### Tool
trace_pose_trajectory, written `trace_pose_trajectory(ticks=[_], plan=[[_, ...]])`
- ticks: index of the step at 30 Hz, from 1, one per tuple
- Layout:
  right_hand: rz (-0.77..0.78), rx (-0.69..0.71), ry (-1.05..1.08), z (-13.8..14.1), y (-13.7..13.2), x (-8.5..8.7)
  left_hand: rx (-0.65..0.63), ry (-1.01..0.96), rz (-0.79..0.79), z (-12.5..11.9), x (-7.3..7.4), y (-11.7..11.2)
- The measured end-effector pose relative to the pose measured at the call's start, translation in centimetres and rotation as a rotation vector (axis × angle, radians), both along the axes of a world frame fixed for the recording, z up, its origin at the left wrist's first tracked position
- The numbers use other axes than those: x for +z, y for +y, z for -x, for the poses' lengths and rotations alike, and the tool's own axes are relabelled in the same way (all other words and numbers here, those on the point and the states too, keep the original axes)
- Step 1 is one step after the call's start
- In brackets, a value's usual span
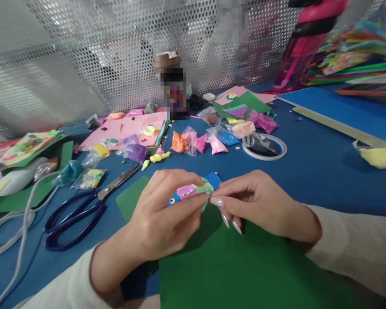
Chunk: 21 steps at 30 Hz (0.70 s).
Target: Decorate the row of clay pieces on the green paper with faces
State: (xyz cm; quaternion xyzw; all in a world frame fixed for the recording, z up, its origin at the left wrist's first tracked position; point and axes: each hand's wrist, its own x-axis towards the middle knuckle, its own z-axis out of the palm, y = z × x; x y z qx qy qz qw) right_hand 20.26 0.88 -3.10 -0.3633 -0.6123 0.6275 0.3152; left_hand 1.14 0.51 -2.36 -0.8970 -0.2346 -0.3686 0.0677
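Note:
Between the thumb and fingers of my left hand [167, 214] is a small clay figure [187, 192] in blue, pink and pale green, with a white eye and dots. The left fingers cover part of it. My right hand [257, 201] has its thumb and forefinger pinched together at the figure's right edge, by its blue end. Whatever lies between those right fingertips is too small to make out. Below both hands lies a dark green sheet [225, 270].
Blue-handled scissors [73, 223] and a white cable [25, 227] lie left. Bags of coloured clay [180, 141], a tape roll [284, 148] and pink paper [116, 128] spread behind the hands. A lidded cup [167, 60] and pink bottle [296, 64] stand by the perforated metal panel [116, 51].

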Motion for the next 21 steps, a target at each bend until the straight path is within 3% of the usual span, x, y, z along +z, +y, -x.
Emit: trace_pose_trajectory(ticks=[13, 21], plan=[[0.009, 0.002, 0.000, -0.19, 0.12, 0.18, -0.026, -0.013, 0.047, 0.11, 0.05, 0.02], [0.002, 0.089, -0.020, -0.25, 0.48, -0.20, -0.016, -0.065, 0.045, -0.05, -0.23, 0.10]])
